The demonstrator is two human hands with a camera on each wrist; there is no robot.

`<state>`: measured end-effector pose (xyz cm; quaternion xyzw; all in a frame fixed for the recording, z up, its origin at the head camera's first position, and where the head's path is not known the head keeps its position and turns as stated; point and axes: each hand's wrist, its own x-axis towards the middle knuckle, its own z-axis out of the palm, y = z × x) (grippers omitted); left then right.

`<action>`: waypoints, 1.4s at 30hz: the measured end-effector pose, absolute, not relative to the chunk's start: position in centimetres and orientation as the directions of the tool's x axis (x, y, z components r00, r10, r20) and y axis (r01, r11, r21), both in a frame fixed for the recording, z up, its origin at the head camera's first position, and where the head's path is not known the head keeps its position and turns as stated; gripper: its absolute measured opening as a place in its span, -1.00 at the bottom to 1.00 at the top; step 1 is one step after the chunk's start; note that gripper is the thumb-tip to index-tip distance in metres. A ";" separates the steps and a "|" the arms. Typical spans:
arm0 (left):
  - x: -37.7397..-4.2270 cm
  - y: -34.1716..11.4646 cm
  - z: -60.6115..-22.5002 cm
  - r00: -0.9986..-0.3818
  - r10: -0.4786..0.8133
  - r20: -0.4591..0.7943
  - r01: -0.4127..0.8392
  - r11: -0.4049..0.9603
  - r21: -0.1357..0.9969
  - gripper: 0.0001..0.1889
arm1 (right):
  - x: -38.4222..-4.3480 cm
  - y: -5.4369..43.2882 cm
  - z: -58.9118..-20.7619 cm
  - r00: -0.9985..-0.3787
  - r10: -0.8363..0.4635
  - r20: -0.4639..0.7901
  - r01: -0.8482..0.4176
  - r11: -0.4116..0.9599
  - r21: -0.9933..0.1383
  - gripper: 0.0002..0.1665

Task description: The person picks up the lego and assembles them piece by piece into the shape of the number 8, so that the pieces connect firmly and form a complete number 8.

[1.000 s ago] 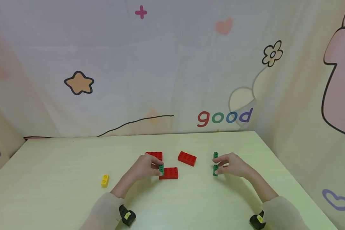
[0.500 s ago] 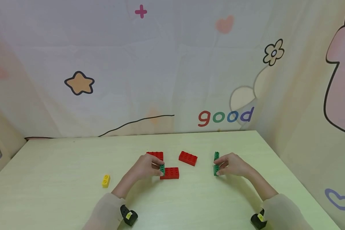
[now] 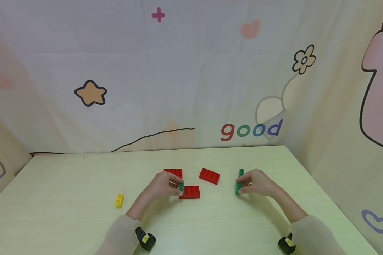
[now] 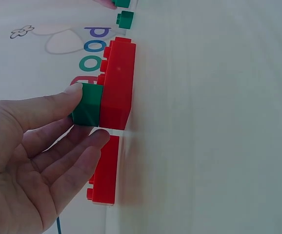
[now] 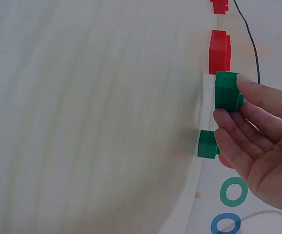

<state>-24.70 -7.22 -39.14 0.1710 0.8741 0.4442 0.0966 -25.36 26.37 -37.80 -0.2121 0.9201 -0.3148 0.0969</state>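
The left green brick [image 3: 181, 187], studs up, is pinched below the head view's centre; the right green brick [image 3: 237, 190], likewise, lower right.

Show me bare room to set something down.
Bare: pale tabletop left of the yellow rectangular plastic brick, and between the black wrist devices. Crowded: red rectangular plastic bricks by the left hand, green bricks by the right hand.

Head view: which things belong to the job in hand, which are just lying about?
Likely in the job:
left green brick, pinched by left hand
right green brick, pinched by right hand
front red brick, possibly; next to left green brick

Apparently lying about:
yellow brick
angled red brick
back red brick
back green brick
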 end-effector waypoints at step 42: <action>-24.7 -7.5 -38.9 -0.909 0.415 -0.021 0.226 0.536 0.814 -0.65 | -25.8 14.9 -37.4 -0.834 -0.552 -0.014 -0.387 0.602 -0.699 -0.58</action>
